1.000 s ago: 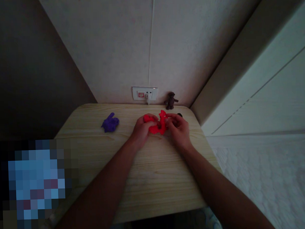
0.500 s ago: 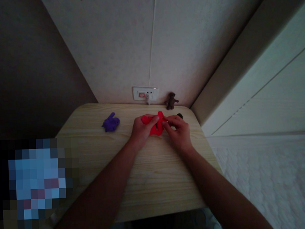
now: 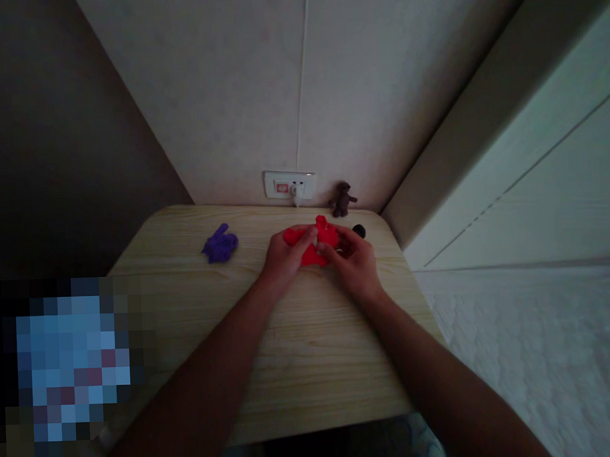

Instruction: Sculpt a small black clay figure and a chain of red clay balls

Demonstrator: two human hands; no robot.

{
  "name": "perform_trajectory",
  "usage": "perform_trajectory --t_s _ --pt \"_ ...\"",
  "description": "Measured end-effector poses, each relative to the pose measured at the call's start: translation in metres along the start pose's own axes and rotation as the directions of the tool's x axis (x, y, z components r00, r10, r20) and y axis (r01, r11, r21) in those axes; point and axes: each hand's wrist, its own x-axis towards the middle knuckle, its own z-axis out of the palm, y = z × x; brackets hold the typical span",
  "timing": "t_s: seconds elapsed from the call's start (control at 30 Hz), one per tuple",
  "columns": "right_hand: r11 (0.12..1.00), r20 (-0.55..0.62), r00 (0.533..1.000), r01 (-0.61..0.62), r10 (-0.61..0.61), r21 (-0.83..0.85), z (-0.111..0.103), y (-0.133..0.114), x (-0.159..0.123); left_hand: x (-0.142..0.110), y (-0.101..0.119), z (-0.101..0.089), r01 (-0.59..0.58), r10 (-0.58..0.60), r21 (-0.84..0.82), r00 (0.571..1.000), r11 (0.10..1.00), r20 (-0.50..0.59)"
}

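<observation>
Both hands hold a soft bright red piece of modelling clay (image 3: 313,257) just above the table's far half. My left hand (image 3: 280,256) is closed on its left side, with the thumb lying across the top. From the right, my right hand (image 3: 355,259) grips it between thumb and fingers. A knobbly end of the clay sticks up between the hands; its underside is hidden. A small black round thing (image 3: 359,231) lies just beyond my right fingers. Behind it, a dark brown clay figure (image 3: 342,200) stands near the wall, its arms out.
A purple clay piece (image 3: 219,245) with a raised prong lies on the left of the wooden table (image 3: 290,375). On the wall at the back is a socket plate (image 3: 278,186) with a plug in it. A pale cabinet (image 3: 524,201) rises on the right. A blurred-out patch covers the lower left.
My right thumb and fingers have shifted on the red clay, and the gap that showed in its middle is no longer visible. The black round thing shows more fully. My left hand is nearly unmoved.
</observation>
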Motion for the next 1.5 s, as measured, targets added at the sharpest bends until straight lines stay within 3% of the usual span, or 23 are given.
perform_trajectory --t_s 0.17,0.33,0.47,0.67,0.87,1.1,1.27,1.37,1.5 --pt "0.999 -0.142 0.989 0.036 -0.031 0.033 -0.005 -0.003 0.003 -0.002 0.003 -0.002 0.082 -0.080 -0.020 0.995 0.996 0.059" --pt "0.993 -0.183 0.976 0.121 -0.118 0.001 -0.006 -0.007 0.003 -0.005 0.009 -0.003 0.209 -0.190 -0.090 0.964 0.974 0.183" --pt "0.997 -0.194 0.978 0.079 -0.078 -0.004 -0.006 -0.007 0.004 -0.004 0.009 -0.003 0.138 -0.130 -0.069 0.985 0.988 0.117" --pt "0.987 0.069 0.997 -0.034 0.024 0.156 -0.003 -0.005 0.002 0.001 0.005 -0.005 0.021 -0.021 0.021 1.000 1.000 -0.003" --pt "0.989 0.115 0.993 -0.028 0.011 0.146 -0.002 -0.005 0.001 0.000 0.008 -0.005 -0.058 0.056 0.117 0.998 0.991 0.019" --pt "0.982 0.169 0.985 -0.072 0.043 0.174 -0.003 -0.007 0.001 0.003 0.005 -0.006 -0.054 0.055 -0.038 0.998 0.998 0.040" --pt "0.999 0.121 0.993 0.010 -0.006 -0.031 -0.009 -0.004 0.002 0.002 0.005 -0.006 -0.040 0.031 0.076 0.994 0.996 0.108" --pt "0.983 0.061 0.995 0.093 -0.084 -0.156 -0.012 0.000 0.003 0.001 0.004 -0.007 -0.098 0.087 0.153 0.993 0.983 0.079" --pt "0.958 0.080 0.979 0.202 -0.189 -0.203 -0.013 0.003 0.003 0.001 0.005 -0.010 -0.169 0.157 0.190 0.984 0.967 0.078"
